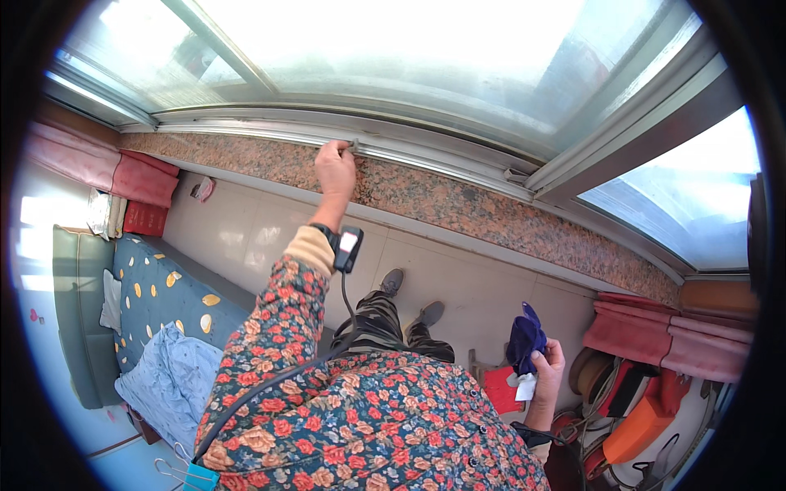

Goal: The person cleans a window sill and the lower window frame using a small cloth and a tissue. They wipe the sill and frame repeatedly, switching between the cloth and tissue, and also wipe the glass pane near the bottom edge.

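My left hand (336, 170) reaches out over the granite window sill (424, 187). Between its fingertips is a small grey piece (354, 146), too small to name, held against the metal track (417, 158) of the sliding window. Off to the right and lower down, my right hand (546, 371) pinches a crumpled dark purple cloth (525, 340). A white tag or scrap (526, 388) hangs below that cloth near my fingers. Beyond the track stands the window's glass pane (399, 67), bright with daylight.
A bed (166, 276) with a light blue quilt (169, 362) lies at left. Pink curtains (144, 178) hang at both ends of the sill. At right are an orange box (638, 429), cables and a red-topped stool (500, 388). A cable (288, 374) runs along my left arm.
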Demonstrator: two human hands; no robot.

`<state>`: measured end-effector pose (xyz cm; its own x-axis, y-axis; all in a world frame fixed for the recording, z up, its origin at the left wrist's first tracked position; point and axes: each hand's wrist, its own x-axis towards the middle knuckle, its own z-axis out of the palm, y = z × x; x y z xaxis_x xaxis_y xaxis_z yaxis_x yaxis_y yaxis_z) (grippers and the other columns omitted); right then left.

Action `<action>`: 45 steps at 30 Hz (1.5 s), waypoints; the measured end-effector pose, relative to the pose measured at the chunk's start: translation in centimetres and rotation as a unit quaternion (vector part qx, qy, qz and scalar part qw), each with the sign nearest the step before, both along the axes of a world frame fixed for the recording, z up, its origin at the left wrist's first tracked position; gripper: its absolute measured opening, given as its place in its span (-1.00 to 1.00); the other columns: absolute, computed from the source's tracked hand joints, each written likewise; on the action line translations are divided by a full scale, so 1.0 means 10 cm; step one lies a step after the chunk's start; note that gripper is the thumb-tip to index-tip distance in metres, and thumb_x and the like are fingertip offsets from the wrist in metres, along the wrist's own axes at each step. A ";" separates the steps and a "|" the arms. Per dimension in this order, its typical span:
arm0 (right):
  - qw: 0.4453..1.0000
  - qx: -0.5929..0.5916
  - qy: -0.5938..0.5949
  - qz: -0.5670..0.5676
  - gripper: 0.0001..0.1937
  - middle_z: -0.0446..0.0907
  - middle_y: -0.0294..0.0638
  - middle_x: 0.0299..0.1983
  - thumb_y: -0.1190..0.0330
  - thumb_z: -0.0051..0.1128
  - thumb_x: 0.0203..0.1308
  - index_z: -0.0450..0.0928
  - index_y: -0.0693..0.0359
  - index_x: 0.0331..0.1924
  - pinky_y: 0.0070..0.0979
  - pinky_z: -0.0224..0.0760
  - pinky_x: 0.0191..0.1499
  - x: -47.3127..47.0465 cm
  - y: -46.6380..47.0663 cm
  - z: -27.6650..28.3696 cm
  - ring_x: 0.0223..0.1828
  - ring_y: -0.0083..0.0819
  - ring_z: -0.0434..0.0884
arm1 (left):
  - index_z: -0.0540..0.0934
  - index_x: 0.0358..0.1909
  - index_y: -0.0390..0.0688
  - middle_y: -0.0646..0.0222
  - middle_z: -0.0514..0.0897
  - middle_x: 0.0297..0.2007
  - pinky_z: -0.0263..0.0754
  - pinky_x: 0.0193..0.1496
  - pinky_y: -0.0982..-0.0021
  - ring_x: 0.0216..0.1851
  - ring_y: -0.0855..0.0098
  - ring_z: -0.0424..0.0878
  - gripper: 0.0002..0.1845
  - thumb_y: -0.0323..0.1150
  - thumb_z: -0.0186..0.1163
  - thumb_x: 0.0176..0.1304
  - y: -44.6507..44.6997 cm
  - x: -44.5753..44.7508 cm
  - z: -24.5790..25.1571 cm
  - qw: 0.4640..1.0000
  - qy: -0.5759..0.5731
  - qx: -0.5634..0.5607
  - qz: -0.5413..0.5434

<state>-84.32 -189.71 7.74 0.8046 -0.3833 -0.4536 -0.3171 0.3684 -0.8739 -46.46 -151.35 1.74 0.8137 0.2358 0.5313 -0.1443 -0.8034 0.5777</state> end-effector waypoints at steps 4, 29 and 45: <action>1.000 0.000 -0.001 -0.003 -0.75 0.60 -0.30 -0.26 0.54 0.21 0.07 0.49 0.30 -0.13 -0.63 0.45 -0.08 0.00 0.04 -0.04 -0.26 -0.60 0.56 | 0.59 -0.42 -0.17 0.17 0.62 -0.40 0.51 -0.25 0.13 -0.33 0.06 0.60 -0.96 -0.49 0.19 0.06 -0.10 0.14 -0.17 0.998 -0.003 0.055 0.005; 1.000 0.012 0.003 -0.016 -0.71 0.60 -0.26 -0.25 0.54 0.23 0.06 0.49 0.33 -0.10 -0.60 0.49 -0.12 -0.09 0.11 0.06 -0.26 -0.58 0.57 | 0.60 -0.40 -0.14 0.24 0.62 -0.39 0.51 -0.33 0.20 -0.39 0.09 0.60 -0.95 -0.49 0.18 0.08 -1.46 -0.25 0.13 0.952 0.014 0.040 -0.302; 0.999 -0.029 -0.011 -0.043 -0.71 0.59 -0.28 -0.25 0.50 0.23 0.06 0.49 0.31 -0.10 -0.61 0.46 -0.11 -0.37 -0.04 -0.05 -0.26 -0.60 0.55 | 0.63 -0.31 -0.17 0.23 0.68 -0.35 0.55 -0.26 0.23 -0.33 0.13 0.66 -0.88 -0.54 0.18 0.10 -2.24 -0.73 -0.03 0.942 0.017 -0.118 -0.315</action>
